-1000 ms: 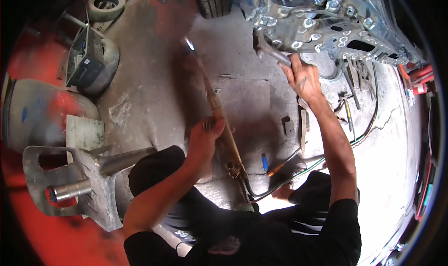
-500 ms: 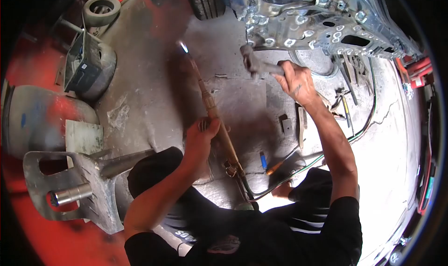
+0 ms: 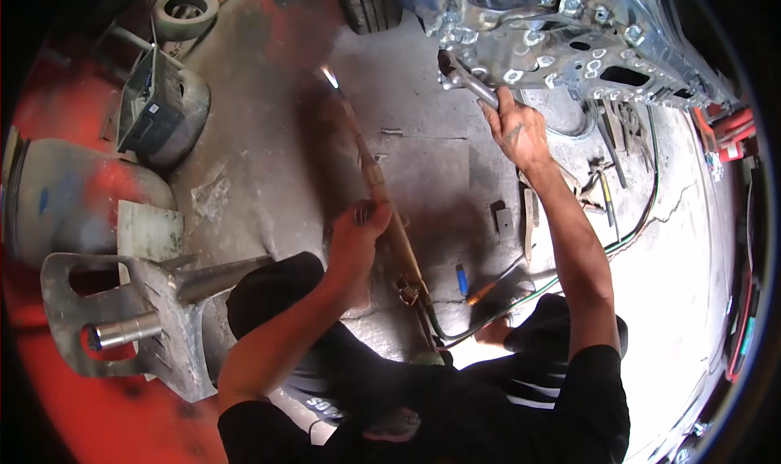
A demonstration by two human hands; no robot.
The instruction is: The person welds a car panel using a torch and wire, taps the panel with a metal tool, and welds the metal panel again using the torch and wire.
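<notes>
My left hand [image 3: 355, 243] is wrapped round the brass-coloured body of a gas torch [image 3: 398, 240]. The torch slants up and away, a small bright flame at its tip, well left of the metalwork. In my right hand [image 3: 521, 132] is a hammer [image 3: 477, 88], gripped by its handle. Its head is at the lower left corner of a bare metal car body panel [image 3: 537, 61]; I cannot tell whether they touch. The panel has round weld marks and several holes. From the torch's rear a green hose [image 3: 529, 296] curves away to the right.
A blue-handled tool [image 3: 462, 280] and an orange-handled screwdriver [image 3: 482, 294] lie on the floor near my foot. More hand tools lie below the panel. On the left are a grey plastic seat [image 3: 183, 334], a black bin [image 3: 134, 122] and a tyre [image 3: 167, 25].
My right hand has swung the hammer up, its head now against or just beside the panel's corner. The left hand and lit torch keep nearly the same pose; the view has shifted slightly.
</notes>
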